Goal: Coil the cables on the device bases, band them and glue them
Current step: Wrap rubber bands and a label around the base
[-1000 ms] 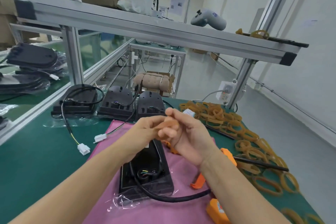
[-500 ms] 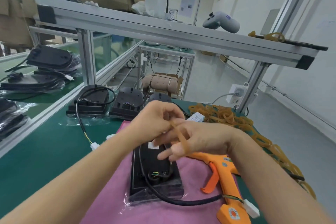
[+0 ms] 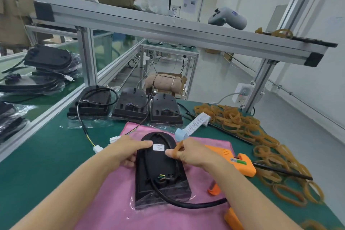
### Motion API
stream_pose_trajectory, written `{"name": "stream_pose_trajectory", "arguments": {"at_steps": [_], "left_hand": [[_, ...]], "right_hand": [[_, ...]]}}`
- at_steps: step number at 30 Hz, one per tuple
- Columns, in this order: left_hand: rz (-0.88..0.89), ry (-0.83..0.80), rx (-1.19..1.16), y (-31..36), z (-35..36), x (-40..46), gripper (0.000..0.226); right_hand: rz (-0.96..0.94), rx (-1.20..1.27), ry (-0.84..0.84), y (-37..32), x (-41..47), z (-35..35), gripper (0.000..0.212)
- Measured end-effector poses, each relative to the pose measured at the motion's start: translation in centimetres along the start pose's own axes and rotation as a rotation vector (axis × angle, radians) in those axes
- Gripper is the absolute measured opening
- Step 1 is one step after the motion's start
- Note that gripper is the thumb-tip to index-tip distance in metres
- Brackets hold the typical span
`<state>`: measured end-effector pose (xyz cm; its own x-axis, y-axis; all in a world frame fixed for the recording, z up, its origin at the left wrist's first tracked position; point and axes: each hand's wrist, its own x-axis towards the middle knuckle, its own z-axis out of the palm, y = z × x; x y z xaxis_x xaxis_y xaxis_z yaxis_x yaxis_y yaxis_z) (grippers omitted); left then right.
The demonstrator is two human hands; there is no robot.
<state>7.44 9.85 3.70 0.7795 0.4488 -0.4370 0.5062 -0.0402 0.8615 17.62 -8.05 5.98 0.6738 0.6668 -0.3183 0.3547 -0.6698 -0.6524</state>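
Banding step: w/ device base (image 3: 161, 170) on pink cloth (image 3: 115, 183) at bench (image 3: 46, 155) near edge, L hand (image 3: 127, 152) gripping its left side, R hand (image 3: 188, 153) pinching rubber band (image 3: 177, 148), stretch band wide over coiled cable (image 3: 173, 147) w/o snapping.

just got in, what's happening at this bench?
A person is working on a black device base lying on a pink cloth. The left hand grips the base's left edge, and the right hand holds a rubber band over the base's right side. The base's black cable trails loose off the near end, not banded. An orange glue gun lies to the right, untouched, beside a pile of rubber bands.
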Motion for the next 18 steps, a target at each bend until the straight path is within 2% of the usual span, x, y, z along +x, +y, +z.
{"name": "stream_pose_trajectory", "arguments": {"at_steps": [2,4,6,8,9,10,12,16,18], "left_hand": [[-0.004,-0.044,-0.127,0.1,0.1,-0.4,0.028],[0.011,-0.111,-0.292,0.3,0.1,-1.0,0.041],[0.103,-0.138,-0.402,0.3,0.4,-1.6,0.043],[0.189,-0.176,-0.522,0.4,0.9,-2.3,0.045],[0.222,-0.197,-0.61,0.4,1.1,-2.5,0.052],[0.254,-0.209,-0.684,0.5,1.3,-2.7,0.058],[0.34,-0.21,-0.734,0.7,1.5,-3.2,0.065],[0.49,-0.238,-0.642,1.6,2.0,-4.1,0.079],[0.514,-0.248,-0.646,1.8,2.0,-4.4,0.073]], "right_hand": [[0.001,0.103,0.007,0.1,-0.4,0.1,0.035],[-0.013,0.149,0.013,0.3,-0.6,-0.1,0.036],[-0.003,0.197,0.025,0.1,-1.0,-0.6,0.017],[0.001,0.292,0.006,0.3,-1.1,-1.4,0.084],[-0.009,0.341,-0.007,0.7,-0.9,-1.9,0.105],[-0.013,0.383,-0.029,0.8,-1.0,-2.3,0.114],[-0.047,0.428,-0.128,0.7,-1.2,-3.2,0.116],[-0.221,0.305,-0.248,-1.1,-1.3,-4.4,0.085],[-0.231,0.204,-0.214,-2.1,-1.1,-5.0,0.094]]}}
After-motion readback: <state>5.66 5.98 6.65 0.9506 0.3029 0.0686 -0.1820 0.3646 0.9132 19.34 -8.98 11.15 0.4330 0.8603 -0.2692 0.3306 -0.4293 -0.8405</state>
